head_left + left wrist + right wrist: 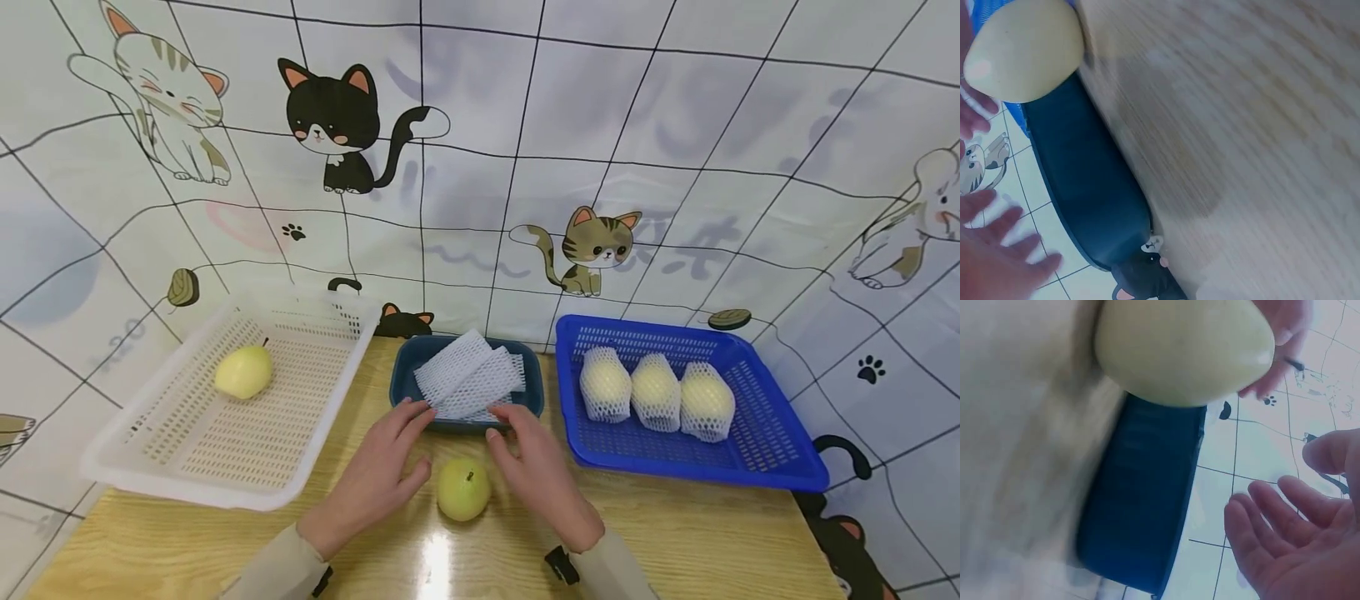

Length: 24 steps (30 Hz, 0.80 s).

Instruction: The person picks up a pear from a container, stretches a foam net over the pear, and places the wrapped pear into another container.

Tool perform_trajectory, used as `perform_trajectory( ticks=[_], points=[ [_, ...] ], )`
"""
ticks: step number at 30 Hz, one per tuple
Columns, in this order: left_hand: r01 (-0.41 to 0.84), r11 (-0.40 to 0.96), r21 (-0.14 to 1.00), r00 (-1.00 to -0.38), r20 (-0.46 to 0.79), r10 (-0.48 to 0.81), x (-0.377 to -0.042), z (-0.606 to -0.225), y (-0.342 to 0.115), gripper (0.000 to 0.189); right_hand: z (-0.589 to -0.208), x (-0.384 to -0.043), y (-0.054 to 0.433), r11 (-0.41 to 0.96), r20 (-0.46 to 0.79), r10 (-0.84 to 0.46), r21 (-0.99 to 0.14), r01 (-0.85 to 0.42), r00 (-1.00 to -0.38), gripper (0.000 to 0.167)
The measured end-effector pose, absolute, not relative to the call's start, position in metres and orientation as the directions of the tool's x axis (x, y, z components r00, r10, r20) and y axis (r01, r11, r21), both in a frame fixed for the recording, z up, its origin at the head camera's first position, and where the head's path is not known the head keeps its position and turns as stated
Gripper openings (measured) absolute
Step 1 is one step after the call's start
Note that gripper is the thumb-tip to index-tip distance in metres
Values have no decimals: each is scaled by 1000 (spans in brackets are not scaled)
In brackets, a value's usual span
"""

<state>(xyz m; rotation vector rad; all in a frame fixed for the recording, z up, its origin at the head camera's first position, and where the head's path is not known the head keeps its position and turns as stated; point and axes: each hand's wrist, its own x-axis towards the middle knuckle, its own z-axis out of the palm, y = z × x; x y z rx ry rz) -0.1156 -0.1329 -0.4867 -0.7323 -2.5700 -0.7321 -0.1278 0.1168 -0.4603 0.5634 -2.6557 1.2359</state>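
Observation:
My left hand [380, 461] and right hand [536, 468] reach over the near rim of a dark teal tray [401, 377], fingers relaxed, with nothing held in either. Several white foam net sleeves [480, 379] lie flat and overlapping in that tray, just past the fingertips. Whether the fingertips touch the sleeves I cannot tell. On the table between my two hands sits a yellow-green pear [462, 490], its stem up. Both wrist views show the pear large in front of the tray's side, with the left hand [997, 250] and right hand [1300, 534] apart from it.
At left, a white basket [300, 450] holds one bare pear [243, 372]. The blue basket [697, 473] at right contains three pears in foam nets [656, 392]. A wall covering [480, 192] with cat drawings stands behind the wooden table [390, 550].

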Motion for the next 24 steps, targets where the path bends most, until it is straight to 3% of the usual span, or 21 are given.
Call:
perform_trajectory(
  ticks=[7, 17, 24],
  points=[
    [413, 861, 298, -898, 292, 330, -115, -496, -134, 76, -448, -155, 104, 658, 318, -262, -632, -410, -911, 39],
    [427, 866, 260, -898, 236, 372, -114, -501, -138, 76, -441, -188, 89, 699, 326, -265, -584, -414, -907, 46],
    [423, 867, 265, -905, 178, 387, -114, -498, -139, 80, -440, -208, 78, 749, 231, -253, -568, -342, -939, 53]
  ],
)
